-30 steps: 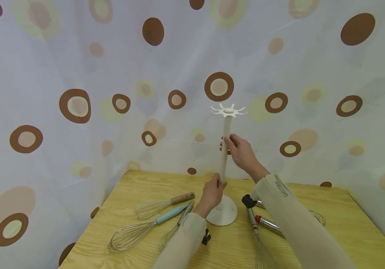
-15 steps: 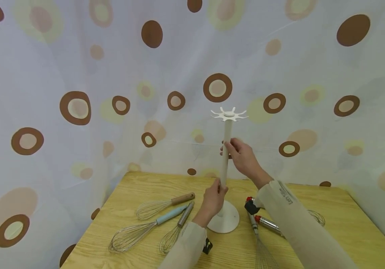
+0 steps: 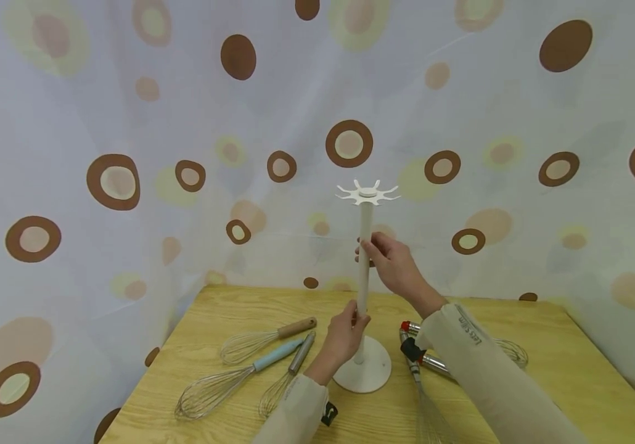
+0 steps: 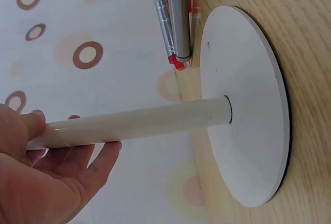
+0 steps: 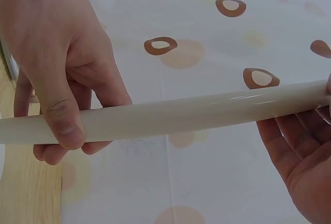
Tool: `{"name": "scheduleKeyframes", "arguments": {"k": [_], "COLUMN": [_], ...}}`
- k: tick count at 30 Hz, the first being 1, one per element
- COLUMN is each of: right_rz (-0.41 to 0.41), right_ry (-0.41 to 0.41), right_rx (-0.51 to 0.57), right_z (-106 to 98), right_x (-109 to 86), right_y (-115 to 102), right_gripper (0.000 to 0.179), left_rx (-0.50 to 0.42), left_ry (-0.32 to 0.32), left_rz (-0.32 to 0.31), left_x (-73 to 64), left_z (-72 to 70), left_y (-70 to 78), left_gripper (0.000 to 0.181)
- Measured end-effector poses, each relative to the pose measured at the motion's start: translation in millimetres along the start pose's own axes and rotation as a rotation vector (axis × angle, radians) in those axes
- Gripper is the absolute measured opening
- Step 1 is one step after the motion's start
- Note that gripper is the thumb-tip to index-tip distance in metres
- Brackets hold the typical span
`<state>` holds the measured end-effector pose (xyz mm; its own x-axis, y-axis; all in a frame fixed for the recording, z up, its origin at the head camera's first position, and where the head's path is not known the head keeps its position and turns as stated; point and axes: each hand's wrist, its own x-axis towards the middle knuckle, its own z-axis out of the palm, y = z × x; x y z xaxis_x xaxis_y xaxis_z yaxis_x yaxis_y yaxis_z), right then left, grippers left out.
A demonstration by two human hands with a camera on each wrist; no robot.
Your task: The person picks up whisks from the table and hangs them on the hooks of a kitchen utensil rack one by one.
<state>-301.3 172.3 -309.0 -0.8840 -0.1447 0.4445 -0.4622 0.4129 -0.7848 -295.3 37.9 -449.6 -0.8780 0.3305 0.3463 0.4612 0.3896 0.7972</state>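
Observation:
A white utensil stand, with a long pole (image 3: pixel 364 287), a round base (image 3: pixel 370 377) and a ring of hooks (image 3: pixel 368 196) on top, is upright between my hands. My left hand (image 3: pixel 342 339) grips the pole low down, above the base. Higher up, my right hand (image 3: pixel 395 262) holds the same pole, its thumb in front and fingertips round the far side. The left wrist view shows the left hand's fingers round the pole (image 4: pixel 155 120) and the flat base (image 4: pixel 248 110) at the table. In the right wrist view the left hand (image 5: pixel 62 79) and right hand (image 5: pixel 310 167) both hold it.
Left of the stand lie a wooden-handled whisk (image 3: pixel 298 327), a blue-handled whisk (image 3: pixel 277 356) and a metal-handled whisk (image 3: pixel 302 353). Several metal whisks with red ends (image 3: pixel 405 325) lie to the right, partly under the right sleeve (image 3: pixel 489 357). A spotted curtain (image 3: pixel 295 92) hangs behind the table (image 3: pixel 240 302).
The stand has come nearer to me and lower in the head view, both hands moving with it and keeping their hold. The view has shifted slightly. The whisks lie where they were.

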Motion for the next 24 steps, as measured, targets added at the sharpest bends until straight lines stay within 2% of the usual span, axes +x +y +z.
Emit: {"name": "scheduleKeyframes", "arguments": {"k": [8, 20, 24], "right_rz": [-0.05, -0.072, -0.085], "right_ry": [-0.002, -0.008, -0.022], "right_rx": [-0.017, 0.0, -0.011], "right_z": [2, 2, 1], "right_x": [-7.4, -18.0, -28.8], "right_y": [-2, -8, -32], "right_gripper": [0.032, 0.029, 0.026], "left_rx": [-0.009, -0.041, -0.043], "left_ry": [-0.012, -0.07, -0.077], "left_rz": [0.021, 0.029, 0.03], "left_x": [-8.8, -20.9, -24.5], "left_z": [-2.4, -8.1, -8.8], "left_y": [0.0, 4.3, 4.7], "left_gripper": [0.022, 0.019, 0.02]}}
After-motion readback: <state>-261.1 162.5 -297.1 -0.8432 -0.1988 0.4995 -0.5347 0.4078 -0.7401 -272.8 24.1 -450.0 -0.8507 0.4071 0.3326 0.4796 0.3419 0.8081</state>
